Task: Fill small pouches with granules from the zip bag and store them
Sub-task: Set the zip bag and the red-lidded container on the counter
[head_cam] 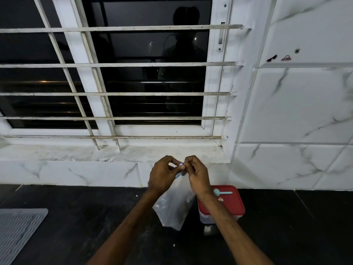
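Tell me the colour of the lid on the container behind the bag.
Red lid, seen clearly in the head view.

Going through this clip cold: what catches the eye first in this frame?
The two hands, left hand and right hand, meet at centre, fingers pinching the top of a clear zip bag that hangs above the dark counter. Just right of it sits a red-lidded container with a pale blue scoop on the lid. Behind, a barred window fills the upper left.

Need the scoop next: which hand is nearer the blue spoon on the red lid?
Right hand: its wrist hangs just beside the spoon. Left hand is farther left, across the zip bag.
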